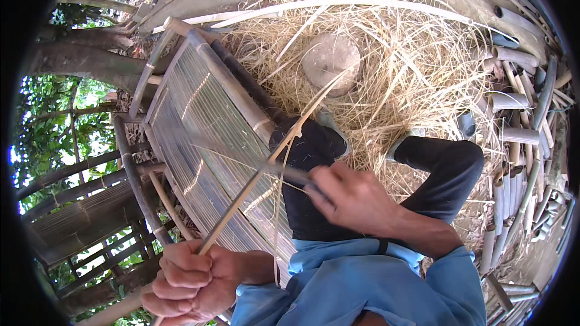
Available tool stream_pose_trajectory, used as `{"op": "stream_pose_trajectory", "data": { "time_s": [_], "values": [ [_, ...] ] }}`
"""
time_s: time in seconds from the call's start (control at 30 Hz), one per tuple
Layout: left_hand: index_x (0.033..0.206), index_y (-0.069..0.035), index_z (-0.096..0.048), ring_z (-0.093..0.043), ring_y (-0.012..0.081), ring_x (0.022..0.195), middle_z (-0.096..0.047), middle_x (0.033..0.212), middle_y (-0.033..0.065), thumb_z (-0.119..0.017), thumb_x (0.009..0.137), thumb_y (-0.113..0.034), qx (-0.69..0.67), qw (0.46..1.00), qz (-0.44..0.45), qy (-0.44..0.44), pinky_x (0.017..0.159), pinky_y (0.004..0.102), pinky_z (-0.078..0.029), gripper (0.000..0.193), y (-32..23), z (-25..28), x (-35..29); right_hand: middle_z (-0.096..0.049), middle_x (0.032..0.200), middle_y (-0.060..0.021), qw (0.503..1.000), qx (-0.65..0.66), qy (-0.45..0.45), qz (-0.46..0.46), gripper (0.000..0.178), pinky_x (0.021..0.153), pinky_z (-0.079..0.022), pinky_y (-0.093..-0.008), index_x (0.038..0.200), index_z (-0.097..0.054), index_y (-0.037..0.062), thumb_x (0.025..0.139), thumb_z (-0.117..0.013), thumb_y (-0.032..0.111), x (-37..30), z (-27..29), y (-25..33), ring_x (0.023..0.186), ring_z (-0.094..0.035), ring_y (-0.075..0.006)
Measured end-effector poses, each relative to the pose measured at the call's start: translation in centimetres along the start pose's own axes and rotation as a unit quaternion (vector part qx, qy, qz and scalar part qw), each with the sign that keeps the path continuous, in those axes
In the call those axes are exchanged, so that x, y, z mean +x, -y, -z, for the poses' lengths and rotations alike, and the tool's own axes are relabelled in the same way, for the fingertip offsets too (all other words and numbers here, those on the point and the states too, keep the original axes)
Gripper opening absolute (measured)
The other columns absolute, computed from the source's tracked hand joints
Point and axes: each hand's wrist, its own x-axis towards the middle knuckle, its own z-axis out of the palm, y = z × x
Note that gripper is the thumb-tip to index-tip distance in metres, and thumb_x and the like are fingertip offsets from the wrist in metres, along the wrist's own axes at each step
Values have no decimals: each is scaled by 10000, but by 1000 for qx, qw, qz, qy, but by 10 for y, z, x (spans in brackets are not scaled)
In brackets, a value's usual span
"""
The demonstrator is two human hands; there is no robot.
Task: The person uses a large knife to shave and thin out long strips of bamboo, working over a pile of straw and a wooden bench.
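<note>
In the lower left my left hand [192, 281] is closed round one end of a long split-bamboo strip [235, 203]. The strip slants up and away across my thigh, its far end over a round wooden chopping block [326, 60]. My right hand [359, 200] grips the dark handle of a knife [232, 152]. Motion blurs its blade, which crosses the strip about midway; whether it cuts in cannot be told. A thin peeled sliver [278, 217] hangs down from the strip near the blade.
A slatted bamboo bench [208, 115] stands on my left. Pale bamboo shavings [417, 66] cover the ground round the block and my feet. Cut bamboo lengths [513, 136] lie piled at the right. Long white strips [362, 2] arch across the far side; a bamboo railing [130, 163] borders the left.
</note>
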Motion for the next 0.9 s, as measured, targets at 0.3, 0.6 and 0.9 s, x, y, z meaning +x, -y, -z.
{"op": "stream_pose_trajectory", "data": {
  "time_s": [0.3,0.6,0.9],
  "values": [
    [655,-147,-389,-167,21,352,-254,473,-82,-497,1036,-484,-115,993,-17,12,370,229,-78,520,6,0,-1,-534,645,-116,998,-10,-61,22,142,412,-511,-396,914,-539,48,910,-639,149,14,-8,-42,525,-625,-284],
    [624,-157,-351,-189,10,348,-224,457,-87,-515,1026,-286,-154,988,6,19,360,221,-96,453,-3,-9,2,-627,749,-200,991,-84,37,-94,209,441,-510,-488,1042,-515,57,939,-614,210,1,-3,-100,522,-621,-381],
    [719,-147,-410,-219,5,383,-251,528,-92,-430,1077,-344,-334,916,-208,-74,360,219,-134,410,38,-18,13,-540,668,-103,998,8,-59,-5,150,389,-489,-394,960,-583,85,890,-681,175,15,-22,-73,497,-592,-259]
  ]
}}
